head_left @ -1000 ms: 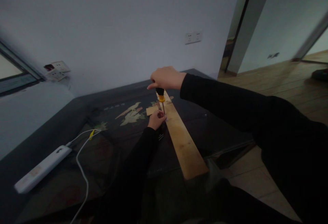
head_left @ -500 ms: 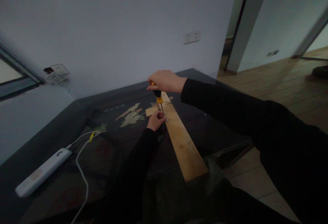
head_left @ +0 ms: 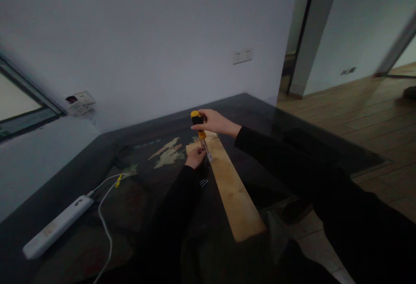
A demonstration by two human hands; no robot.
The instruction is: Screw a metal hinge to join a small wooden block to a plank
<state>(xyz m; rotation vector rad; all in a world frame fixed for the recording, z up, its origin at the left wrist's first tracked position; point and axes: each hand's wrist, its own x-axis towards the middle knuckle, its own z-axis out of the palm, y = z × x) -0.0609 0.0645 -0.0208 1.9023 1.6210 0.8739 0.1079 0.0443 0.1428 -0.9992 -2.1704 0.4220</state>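
My right hand (head_left: 217, 121) grips the black and yellow handle of a screwdriver (head_left: 197, 124), its shaft slanting down toward the wooden board (head_left: 234, 188). At the shaft's lower end a small metal bracket (head_left: 210, 157) lies on the board's left edge. Just left of the shaft is my left hand (head_left: 195, 157), its thumb and fingers pinched together close to the tip. What those fingers hold, if anything, is too small to make out. Several thin screws or nails (head_left: 203, 182) lie on the dark table below my left hand.
A small wood piece (head_left: 191, 147) lies beside the board, partly behind my left hand. To the left, a white power strip (head_left: 58, 227) and its cable (head_left: 105, 227) rest on the dark table (head_left: 156, 206). The wall (head_left: 162, 59) borders the far side.
My right hand has shifted from over the top of the screwdriver handle to its right side, uncovering the yellow end. My left hand has drawn slightly back, and the metal bracket shows more. The view has tilted slightly.
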